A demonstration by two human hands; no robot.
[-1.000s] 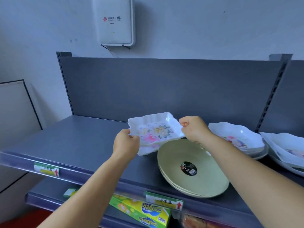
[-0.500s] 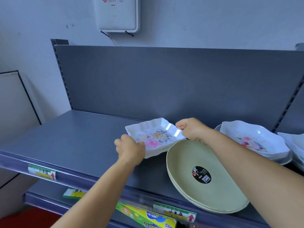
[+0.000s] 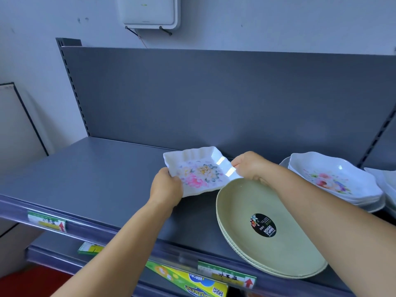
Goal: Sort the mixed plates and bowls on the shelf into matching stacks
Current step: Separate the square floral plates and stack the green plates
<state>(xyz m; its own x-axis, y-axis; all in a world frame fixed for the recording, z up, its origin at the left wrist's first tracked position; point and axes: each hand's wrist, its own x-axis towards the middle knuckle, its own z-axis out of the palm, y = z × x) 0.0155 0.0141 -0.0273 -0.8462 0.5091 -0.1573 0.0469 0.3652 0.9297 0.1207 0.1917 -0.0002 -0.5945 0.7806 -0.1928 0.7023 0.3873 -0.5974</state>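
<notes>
1. I hold the square floral dish point(image 3: 200, 171) by 2 opposite edges, my left hand point(image 3: 166, 188) and right hand point(image 3: 249, 167) both curled tight on its rim, low over the shelf point(image 3: 96, 174), just left of the green plates point(image 3: 267, 228).
2. Those green plates look stacked already.
3. Right of them, the floral bowls point(image 3: 334, 179) form 1 pile; more white dishes point(image 3: 387, 185) beyond seem unsorted.
4. I judge the sorting about midway.

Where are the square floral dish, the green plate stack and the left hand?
square floral dish point(image 3: 200, 173): head view, on its painted centre.
green plate stack point(image 3: 240, 202): head view, on the top plate's bare inside.
left hand point(image 3: 166, 186): head view, on its back.
</notes>
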